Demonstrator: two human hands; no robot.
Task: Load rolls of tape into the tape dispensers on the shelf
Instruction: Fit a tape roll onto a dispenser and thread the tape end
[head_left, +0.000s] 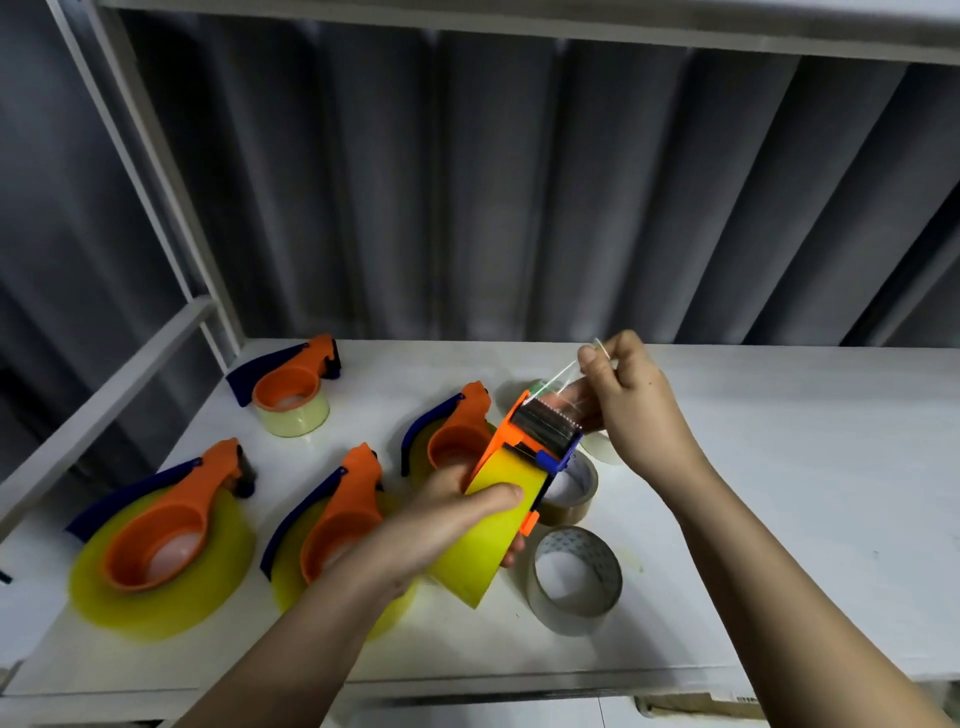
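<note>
My left hand (457, 512) grips a yellow tape roll (488, 540) seated in an orange and blue dispenser (535, 434), held above the white shelf (779, 467). My right hand (631, 400) pinches the clear tape end (563, 371), pulled up past the dispenser's toothed blade. Several other orange dispensers lie on the shelf with rolls in them: one at far left (171, 525), one left of centre (343, 514), one at the back (296, 379), one behind my left hand (457, 431).
Loose rolls lie on the shelf: a clear one (574, 577) near the front, a brownish one (571, 493) under the held dispenser, and others partly hidden behind my right hand. A corrugated grey wall (519, 182) backs the shelf. White frame posts (156, 171) stand at left.
</note>
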